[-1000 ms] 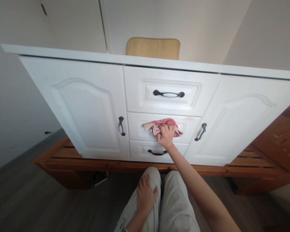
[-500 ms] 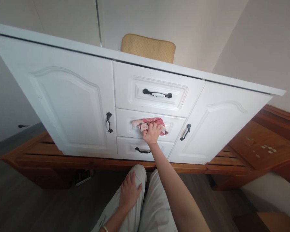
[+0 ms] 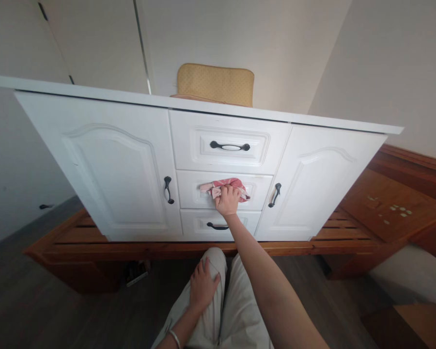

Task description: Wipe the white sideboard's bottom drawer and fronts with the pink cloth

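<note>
My right hand [image 3: 228,199] is closed on a crumpled red and white cloth [image 3: 236,184], pressed against the middle drawer [image 3: 189,179] of a white cabinet [image 3: 109,169]. The cloth and hand hide that drawer's handle. Above is the top drawer's dark handle [image 3: 229,146], with a pale centre; below, the bottom drawer's handle [image 3: 216,226] is partly covered by my wrist. My left hand [image 3: 202,287] lies flat with its fingers spread on my left knee, holding nothing.
The cabinet stands on a slatted wooden bench [image 3: 76,236]. A tan padded cushion [image 3: 216,85] shows behind its top edge. Doors with dark handles [image 3: 169,190] flank the drawers. At the lower right sits a cardboard box [image 3: 414,325]; a small object [image 3: 136,274] lies beneath the bench.
The view has shifted slightly, so the cabinet's left side and the cushion sit lower. My right hand stays on the cloth at the middle drawer; my left hand remains on the knee.
</note>
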The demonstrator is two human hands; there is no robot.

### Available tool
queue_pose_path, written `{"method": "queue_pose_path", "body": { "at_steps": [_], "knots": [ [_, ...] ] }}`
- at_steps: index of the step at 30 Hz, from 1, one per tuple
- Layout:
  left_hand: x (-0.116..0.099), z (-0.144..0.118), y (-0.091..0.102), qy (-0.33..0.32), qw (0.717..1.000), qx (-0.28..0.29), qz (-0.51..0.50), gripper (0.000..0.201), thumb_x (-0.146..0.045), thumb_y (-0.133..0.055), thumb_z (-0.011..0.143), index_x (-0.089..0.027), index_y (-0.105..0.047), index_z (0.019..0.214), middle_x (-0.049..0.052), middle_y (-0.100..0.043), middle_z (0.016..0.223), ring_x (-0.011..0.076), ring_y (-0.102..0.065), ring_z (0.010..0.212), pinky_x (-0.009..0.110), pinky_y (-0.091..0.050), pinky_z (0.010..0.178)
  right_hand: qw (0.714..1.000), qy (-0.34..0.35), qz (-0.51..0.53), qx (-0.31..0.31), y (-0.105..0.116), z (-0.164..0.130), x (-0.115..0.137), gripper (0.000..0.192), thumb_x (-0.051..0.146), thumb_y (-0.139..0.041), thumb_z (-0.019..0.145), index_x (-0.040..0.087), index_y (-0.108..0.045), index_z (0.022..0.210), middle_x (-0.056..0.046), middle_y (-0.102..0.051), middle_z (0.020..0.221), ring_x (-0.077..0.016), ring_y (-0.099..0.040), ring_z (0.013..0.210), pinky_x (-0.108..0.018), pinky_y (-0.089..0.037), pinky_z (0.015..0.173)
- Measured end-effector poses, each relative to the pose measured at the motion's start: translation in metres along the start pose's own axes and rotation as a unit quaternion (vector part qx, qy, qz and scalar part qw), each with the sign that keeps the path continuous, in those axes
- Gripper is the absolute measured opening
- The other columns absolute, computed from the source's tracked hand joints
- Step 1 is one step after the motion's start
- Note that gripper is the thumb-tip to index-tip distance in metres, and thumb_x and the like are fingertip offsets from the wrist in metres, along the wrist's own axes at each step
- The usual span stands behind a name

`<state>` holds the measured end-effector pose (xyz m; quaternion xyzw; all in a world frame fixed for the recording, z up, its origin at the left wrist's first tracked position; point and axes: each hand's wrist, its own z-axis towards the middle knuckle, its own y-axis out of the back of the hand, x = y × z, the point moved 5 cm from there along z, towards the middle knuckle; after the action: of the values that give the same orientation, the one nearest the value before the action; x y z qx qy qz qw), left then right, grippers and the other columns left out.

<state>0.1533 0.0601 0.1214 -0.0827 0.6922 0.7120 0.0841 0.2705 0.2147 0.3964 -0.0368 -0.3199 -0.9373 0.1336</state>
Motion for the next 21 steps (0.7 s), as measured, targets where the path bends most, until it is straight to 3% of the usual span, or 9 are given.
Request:
{"method": "queue_pose_path", "body": {
  "at_steps": [15,17,19,21],
  "knots": [
    [0.012,-0.002,-0.005,0.007,0.997,0.064,-0.049,0.070,-0.038,-0.052,0.092,-0.016,-0.037,0.158,0.019,-0.043,0.161,0.0339,-0.045,0.145,0.046,-0.039,0.114,0.998,-0.058,0.019,-0.024,0.015,0.010,0.012,0.016,0.020,-0.053,0.077,0.019,-0.058,0.091,-0.013,-0.057,0.101,-0.0316,-0.043,0.099,-0.048,-0.033,0.091],
    [0.009,0.003,0.001,0.018,0.994,0.070,-0.076,0.069,-0.033,-0.051,0.092,-0.017,-0.037,0.158,0.017,-0.040,0.163,0.0321,-0.042,0.147,0.044,-0.039,0.115,0.994,-0.084,0.063,-0.026,0.024,0.016,0.012,0.013,0.017,-0.052,0.075,0.021,-0.056,0.086,-0.011,-0.057,0.099,-0.0303,-0.043,0.098,-0.047,-0.033,0.091],
    [0.001,0.012,0.019,0.007,0.993,0.037,-0.114,0.067,-0.026,-0.050,0.091,-0.018,-0.038,0.157,0.014,-0.037,0.165,0.0290,-0.039,0.150,0.040,-0.037,0.118,0.979,-0.113,0.168,-0.025,0.036,0.019,0.005,0.010,0.015,-0.052,0.071,0.023,-0.052,0.077,-0.008,-0.056,0.093,-0.0280,-0.044,0.096,-0.045,-0.034,0.091],
    [-0.014,0.026,0.049,-0.035,0.987,-0.030,-0.154,0.064,-0.022,-0.049,0.091,-0.018,-0.041,0.154,0.013,-0.038,0.164,0.0273,-0.038,0.150,0.040,-0.035,0.120,0.915,-0.193,0.352,-0.046,0.049,0.013,-0.013,0.011,0.015,-0.054,0.067,0.024,-0.048,0.069,-0.003,-0.055,0.084,-0.0249,-0.045,0.092,-0.042,-0.036,0.091]
  ]
}}
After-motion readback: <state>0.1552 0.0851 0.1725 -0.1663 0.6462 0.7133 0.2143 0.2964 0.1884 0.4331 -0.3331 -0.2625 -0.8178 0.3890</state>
